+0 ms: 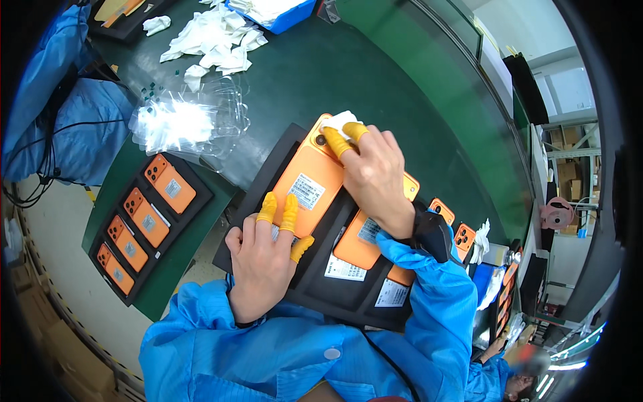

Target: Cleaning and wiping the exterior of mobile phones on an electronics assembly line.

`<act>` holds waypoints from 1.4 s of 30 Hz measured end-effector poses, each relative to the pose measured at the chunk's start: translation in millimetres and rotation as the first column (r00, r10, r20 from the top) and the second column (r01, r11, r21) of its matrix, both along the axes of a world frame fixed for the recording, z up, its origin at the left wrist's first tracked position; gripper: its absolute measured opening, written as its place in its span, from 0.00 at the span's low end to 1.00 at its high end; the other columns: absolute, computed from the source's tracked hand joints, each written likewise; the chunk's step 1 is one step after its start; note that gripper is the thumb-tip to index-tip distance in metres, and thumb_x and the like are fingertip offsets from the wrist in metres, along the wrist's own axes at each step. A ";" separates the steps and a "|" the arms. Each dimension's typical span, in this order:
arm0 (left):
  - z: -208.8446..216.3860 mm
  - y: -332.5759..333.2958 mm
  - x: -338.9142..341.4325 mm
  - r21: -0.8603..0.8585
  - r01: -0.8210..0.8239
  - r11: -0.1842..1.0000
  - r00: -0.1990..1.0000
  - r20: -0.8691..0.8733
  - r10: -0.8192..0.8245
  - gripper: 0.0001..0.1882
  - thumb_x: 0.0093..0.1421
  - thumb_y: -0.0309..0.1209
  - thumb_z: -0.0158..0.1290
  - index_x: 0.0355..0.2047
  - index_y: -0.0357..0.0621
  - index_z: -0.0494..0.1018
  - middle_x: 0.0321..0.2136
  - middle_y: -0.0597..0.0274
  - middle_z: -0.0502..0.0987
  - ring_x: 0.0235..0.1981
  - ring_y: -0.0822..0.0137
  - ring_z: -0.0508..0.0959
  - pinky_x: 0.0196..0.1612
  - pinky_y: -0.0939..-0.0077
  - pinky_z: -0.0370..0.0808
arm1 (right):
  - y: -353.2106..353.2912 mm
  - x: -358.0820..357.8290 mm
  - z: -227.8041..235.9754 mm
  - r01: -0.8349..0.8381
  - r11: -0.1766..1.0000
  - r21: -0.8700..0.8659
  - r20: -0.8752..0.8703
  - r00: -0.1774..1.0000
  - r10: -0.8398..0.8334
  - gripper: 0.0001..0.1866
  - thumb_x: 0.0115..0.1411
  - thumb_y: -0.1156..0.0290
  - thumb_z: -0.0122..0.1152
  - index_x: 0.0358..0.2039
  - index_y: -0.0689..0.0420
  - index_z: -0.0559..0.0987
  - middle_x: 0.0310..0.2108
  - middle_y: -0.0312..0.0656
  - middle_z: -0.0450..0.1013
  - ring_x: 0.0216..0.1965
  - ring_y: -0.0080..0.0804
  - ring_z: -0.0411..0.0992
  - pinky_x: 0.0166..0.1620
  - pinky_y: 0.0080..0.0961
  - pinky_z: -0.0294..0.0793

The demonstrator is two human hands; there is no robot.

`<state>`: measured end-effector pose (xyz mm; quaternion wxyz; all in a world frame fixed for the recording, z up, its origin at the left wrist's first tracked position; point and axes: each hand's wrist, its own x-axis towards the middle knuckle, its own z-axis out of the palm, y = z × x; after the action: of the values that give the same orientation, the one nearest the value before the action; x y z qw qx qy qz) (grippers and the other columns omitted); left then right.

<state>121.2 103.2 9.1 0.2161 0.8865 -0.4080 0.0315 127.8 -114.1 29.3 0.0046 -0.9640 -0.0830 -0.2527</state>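
My right hand, with yellow finger cots on its fingertips, presses a folded white wipe onto the camera end of an orange smartphone. That phone lies back up on a black foam tray, with a white label on its back. At its near end my left hand rests with fingers apart, its yellow finger cots touching the phone. Another orange phone lies in the tray under my right wrist, partly hidden by it. A printed white label shows beside that phone.
To the left, a second black tray holds several orange phones. Clear plastic films and a heap of white wipes lie on the green table, near a blue bin. More phones lie at right. A co-worker sits lower right.
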 end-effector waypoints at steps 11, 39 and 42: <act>-1.1 0.4 -0.6 0.010 -0.001 1.000 1.000 0.007 0.001 0.30 0.52 0.41 0.59 0.53 0.37 0.68 0.42 0.50 0.68 0.39 0.57 0.66 0.41 0.63 0.55 | 4.5 -5.6 0.8 -0.015 0.999 -0.047 -0.069 0.998 0.012 0.08 0.41 0.76 0.60 0.26 0.63 0.80 0.30 0.42 0.71 0.32 0.31 0.67 0.33 0.27 0.63; -0.4 -0.4 -2.4 0.022 -0.021 1.000 1.000 -0.015 0.021 0.31 0.51 0.39 0.61 0.53 0.39 0.68 0.46 0.48 0.68 0.41 0.57 0.67 0.43 0.63 0.56 | -7.1 -22.3 6.7 0.024 0.999 -0.048 -0.054 0.998 -0.026 0.07 0.38 0.78 0.61 0.22 0.60 0.80 0.24 0.38 0.67 0.30 0.31 0.65 0.32 0.27 0.62; 0.3 -1.2 -2.9 0.032 -0.017 0.999 1.000 -0.014 0.018 0.31 0.51 0.39 0.61 0.53 0.38 0.68 0.46 0.48 0.68 0.41 0.57 0.67 0.43 0.63 0.56 | -6.4 -17.0 0.8 0.014 0.999 -0.041 -0.058 0.998 -0.016 0.04 0.39 0.77 0.60 0.20 0.58 0.79 0.24 0.38 0.67 0.30 0.31 0.66 0.32 0.27 0.62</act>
<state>118.4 102.0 9.4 0.2047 0.8936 -0.3990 0.0204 110.8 -120.5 30.1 -0.0145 -0.9714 -0.0807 -0.2227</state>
